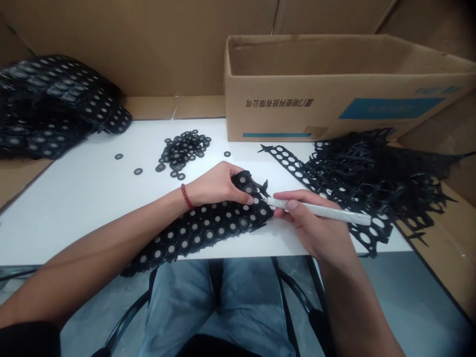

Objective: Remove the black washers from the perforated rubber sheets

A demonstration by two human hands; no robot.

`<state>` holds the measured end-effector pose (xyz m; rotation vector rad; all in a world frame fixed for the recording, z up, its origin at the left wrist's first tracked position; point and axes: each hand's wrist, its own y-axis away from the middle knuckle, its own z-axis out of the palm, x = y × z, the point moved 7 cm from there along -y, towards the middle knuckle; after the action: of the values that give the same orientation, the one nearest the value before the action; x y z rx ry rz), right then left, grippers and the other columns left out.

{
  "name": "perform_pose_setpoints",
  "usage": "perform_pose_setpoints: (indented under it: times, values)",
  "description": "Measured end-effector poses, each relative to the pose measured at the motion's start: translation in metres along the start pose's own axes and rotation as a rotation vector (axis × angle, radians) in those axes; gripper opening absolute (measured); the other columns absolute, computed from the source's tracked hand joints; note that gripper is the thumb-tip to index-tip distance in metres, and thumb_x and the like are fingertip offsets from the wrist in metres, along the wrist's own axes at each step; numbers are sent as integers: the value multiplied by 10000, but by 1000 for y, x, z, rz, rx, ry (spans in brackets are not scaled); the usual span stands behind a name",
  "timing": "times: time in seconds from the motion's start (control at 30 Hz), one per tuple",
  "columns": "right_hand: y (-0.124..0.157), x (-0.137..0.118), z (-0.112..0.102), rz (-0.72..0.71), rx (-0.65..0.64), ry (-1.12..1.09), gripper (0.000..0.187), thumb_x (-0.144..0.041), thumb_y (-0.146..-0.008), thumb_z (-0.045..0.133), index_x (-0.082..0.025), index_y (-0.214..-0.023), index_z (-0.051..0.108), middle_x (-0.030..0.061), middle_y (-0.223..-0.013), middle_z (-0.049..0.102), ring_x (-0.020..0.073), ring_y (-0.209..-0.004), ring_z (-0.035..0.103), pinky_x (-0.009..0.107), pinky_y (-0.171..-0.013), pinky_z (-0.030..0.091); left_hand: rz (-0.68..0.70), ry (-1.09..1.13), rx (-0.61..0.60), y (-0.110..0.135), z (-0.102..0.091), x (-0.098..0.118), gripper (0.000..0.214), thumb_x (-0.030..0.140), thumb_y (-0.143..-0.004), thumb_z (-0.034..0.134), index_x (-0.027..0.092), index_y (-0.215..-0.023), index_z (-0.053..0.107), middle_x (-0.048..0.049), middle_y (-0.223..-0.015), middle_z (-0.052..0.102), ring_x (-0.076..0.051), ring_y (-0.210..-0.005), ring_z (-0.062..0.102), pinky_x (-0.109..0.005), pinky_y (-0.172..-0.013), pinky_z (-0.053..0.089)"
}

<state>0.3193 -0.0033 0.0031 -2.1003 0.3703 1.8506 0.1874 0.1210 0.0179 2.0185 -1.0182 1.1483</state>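
My left hand point(223, 186) grips a black rubber sheet point(197, 230) covered in rows of round pieces with pale centres. Its thumb presses on the sheet near the right end, and the fingers behind are partly hidden. The sheet's near edge hangs a little over the table front at the left. In my right hand point(308, 213) is a white pen-like tool point(334, 212), held in a pinch. The tool's tip meets the sheet's right end, close to my left thumb; what kind of tip it has is too small to tell. A torn black scrap point(263, 187) sticks up there.
Loose black rings point(184, 148) lie in a pile behind my hands, with a few strays around it. Punched-out black sheet waste point(357, 178) heaps up at the right. Uncut dotted sheets point(63, 99) fill the back left. A cardboard box point(282, 109) stands on the white table point(92, 198).
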Motion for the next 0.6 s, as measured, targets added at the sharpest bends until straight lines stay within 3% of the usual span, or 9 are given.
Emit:
perform_pose_setpoints:
  times: [0.37, 0.6]
  values:
    - [0, 5, 2, 73, -27, -123, 186, -361, -799, 643, -214, -879, 724, 25, -695, 671, 175, -682, 650, 367, -733, 562, -14, 14, -61, 0, 1, 1, 229, 333, -643, 740, 121, -722, 708, -44, -745, 714, -146, -666, 621, -246, -639, 472]
    - [1, 4, 2, 47, -35, -58, 204, -371, -822, 617, -214, -907, 714, 26, -705, 679, 187, -704, 658, 372, -745, 558, -2, 22, -74, 0, 2, 1, 221, 330, -651, 741, 124, -725, 709, -45, -750, 721, -152, -677, 630, -245, -643, 478]
